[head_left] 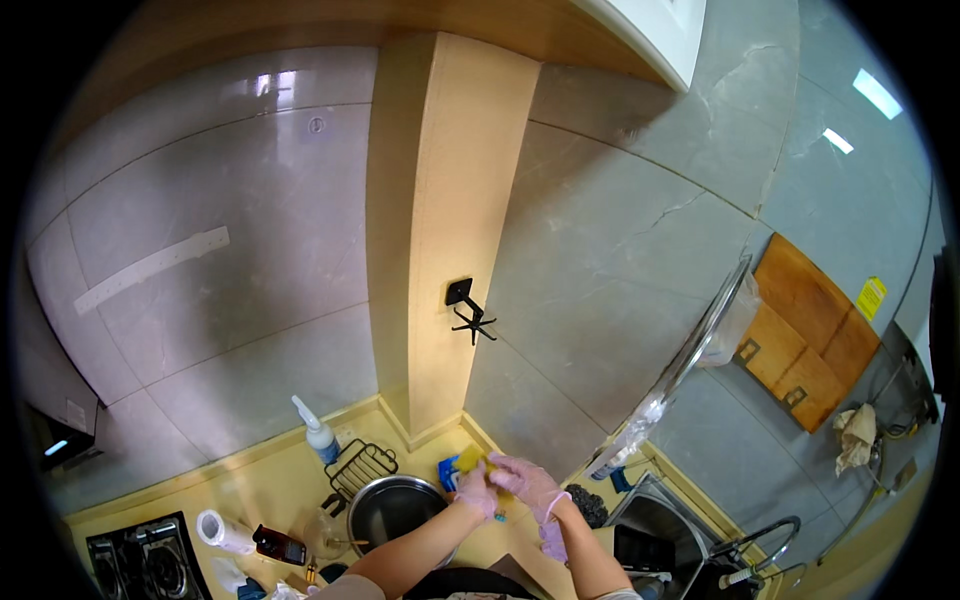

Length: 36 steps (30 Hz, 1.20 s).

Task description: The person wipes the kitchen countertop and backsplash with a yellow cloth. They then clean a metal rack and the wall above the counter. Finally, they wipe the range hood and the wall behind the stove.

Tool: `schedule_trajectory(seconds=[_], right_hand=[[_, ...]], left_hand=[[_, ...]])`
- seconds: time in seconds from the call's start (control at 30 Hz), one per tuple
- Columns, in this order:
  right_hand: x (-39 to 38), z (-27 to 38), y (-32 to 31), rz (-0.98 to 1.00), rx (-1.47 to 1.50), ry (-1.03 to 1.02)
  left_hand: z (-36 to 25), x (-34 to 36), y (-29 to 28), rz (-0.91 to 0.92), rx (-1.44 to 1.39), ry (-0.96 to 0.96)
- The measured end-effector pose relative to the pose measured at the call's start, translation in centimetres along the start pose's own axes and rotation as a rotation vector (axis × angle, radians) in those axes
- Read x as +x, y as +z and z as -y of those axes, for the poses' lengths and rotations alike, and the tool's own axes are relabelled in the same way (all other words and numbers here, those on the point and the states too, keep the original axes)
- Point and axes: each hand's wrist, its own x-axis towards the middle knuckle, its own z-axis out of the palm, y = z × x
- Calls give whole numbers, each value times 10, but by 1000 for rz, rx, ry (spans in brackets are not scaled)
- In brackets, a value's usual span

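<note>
Both my hands wear pale pink gloves and meet over the yellow counter, beside the corner column. A yellow sponge-like piece (468, 458) shows at the fingertips, small and partly covered. My left hand (477, 491) is closed on its lower side. From the right, my right hand (527, 484) reaches across with fingers bent against the same piece; its exact grip is partly hidden. Just behind the left hand stands a blue package (448, 473). Lavender material (552, 541) hangs below the right wrist. A large dark pan (392, 512) lies left of my left forearm, which overlaps its edge.
A black wire rack (362, 466) and a spray bottle (318, 436) stand by the left wall. Farther left are a paper roll (225, 532), a dark bottle (279, 546) and a stove (150, 562). Right are a dark scrubber (588, 506), sink (690, 535) and faucet (772, 538).
</note>
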Motion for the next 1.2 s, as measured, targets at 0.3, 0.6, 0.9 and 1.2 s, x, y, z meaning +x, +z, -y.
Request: schedule_trajectory(seconds=[0.3,0.6,0.9,1.2], right_hand=[[86,201,-163,-883,-1160,-684],[180,149,-170,-779,-1578,-485],[161,211,-199,-1212,-1523,-350],[153,274,-256,-1766,-1250,-522]], left_hand=[[-215,-85,70,194,-828,602],[-218,-70,82,154,-588,497],[-248,-67,49,54,-526,569],[-240,-82,32,26,-565,526]])
